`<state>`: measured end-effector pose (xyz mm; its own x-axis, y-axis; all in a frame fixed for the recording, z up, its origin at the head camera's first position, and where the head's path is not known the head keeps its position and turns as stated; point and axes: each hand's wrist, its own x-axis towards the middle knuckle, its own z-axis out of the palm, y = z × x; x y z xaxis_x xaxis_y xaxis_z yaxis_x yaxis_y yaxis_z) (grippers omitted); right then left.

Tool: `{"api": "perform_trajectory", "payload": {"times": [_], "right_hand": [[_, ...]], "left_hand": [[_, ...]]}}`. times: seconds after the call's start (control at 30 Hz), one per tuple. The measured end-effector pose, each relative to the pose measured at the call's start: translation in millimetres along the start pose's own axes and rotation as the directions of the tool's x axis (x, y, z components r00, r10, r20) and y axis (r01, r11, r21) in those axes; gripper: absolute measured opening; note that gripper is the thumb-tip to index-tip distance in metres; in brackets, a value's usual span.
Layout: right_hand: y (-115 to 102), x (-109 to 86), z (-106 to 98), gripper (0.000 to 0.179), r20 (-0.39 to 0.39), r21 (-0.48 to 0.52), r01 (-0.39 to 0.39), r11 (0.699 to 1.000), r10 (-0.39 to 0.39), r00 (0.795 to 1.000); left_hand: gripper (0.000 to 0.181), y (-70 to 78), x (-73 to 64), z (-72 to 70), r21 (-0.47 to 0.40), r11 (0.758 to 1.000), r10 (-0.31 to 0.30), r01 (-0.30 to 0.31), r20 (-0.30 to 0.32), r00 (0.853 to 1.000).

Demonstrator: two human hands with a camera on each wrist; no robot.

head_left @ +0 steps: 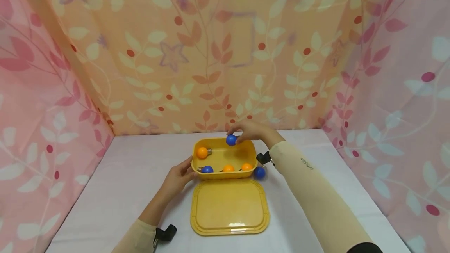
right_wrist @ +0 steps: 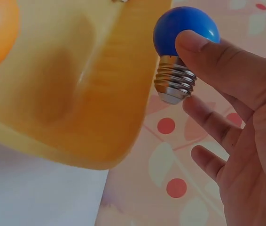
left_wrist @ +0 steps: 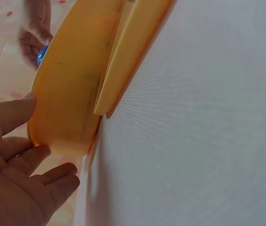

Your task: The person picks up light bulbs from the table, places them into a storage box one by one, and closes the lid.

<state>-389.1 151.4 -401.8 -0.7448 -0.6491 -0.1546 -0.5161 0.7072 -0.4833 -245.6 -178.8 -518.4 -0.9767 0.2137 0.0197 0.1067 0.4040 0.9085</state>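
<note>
Over the back right part of a yellow plastic box (head_left: pixel 225 175), my right hand (head_left: pixel 250 131) pinches a blue light bulb (head_left: pixel 231 140). In the right wrist view, the thumb presses on the blue globe and the metal screw base points down. My left hand (head_left: pixel 179 177) touches the box's left end; its fingers are spread and loosely extended in the left wrist view. Inside the box lie three orange bulbs, one an orange bulb (head_left: pixel 202 152) at the left, and a blue bulb (head_left: pixel 207 169) by the front wall, which partly hides the front ones.
Another blue bulb (head_left: pixel 259 173) lies on the white tabletop (head_left: pixel 147 159) beside the box's front right corner. A yellow lid (head_left: pixel 230 206) lies flat just in front of the box. Patterned cloth (head_left: pixel 211 50) stands behind and along both sides.
</note>
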Motion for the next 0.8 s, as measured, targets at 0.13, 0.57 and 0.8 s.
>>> {"api": "perform_trajectory", "payload": {"times": [0.13,0.57,0.8], "right_hand": [[-1.9,5.5,0.4,0.036,0.023,0.006,-0.024,1.0,0.024,0.999],[-0.1,16.8,19.7,0.037,-0.063,-0.108,0.028,0.994,-0.035,0.997],[3.1,22.6,29.0,0.037,-0.03,-0.121,0.067,0.99,-0.071,0.997]], "left_hand": [[0.075,-1.8,1.6,1.4,0.002,1.0,0.008,-0.008,-0.018,1.0],[0.075,0.6,-1.5,4.6,-0.002,1.0,-0.022,0.022,-0.01,1.0],[0.073,-1.4,-3.7,4.4,-0.003,1.0,-0.013,0.013,-0.02,1.0]]}}
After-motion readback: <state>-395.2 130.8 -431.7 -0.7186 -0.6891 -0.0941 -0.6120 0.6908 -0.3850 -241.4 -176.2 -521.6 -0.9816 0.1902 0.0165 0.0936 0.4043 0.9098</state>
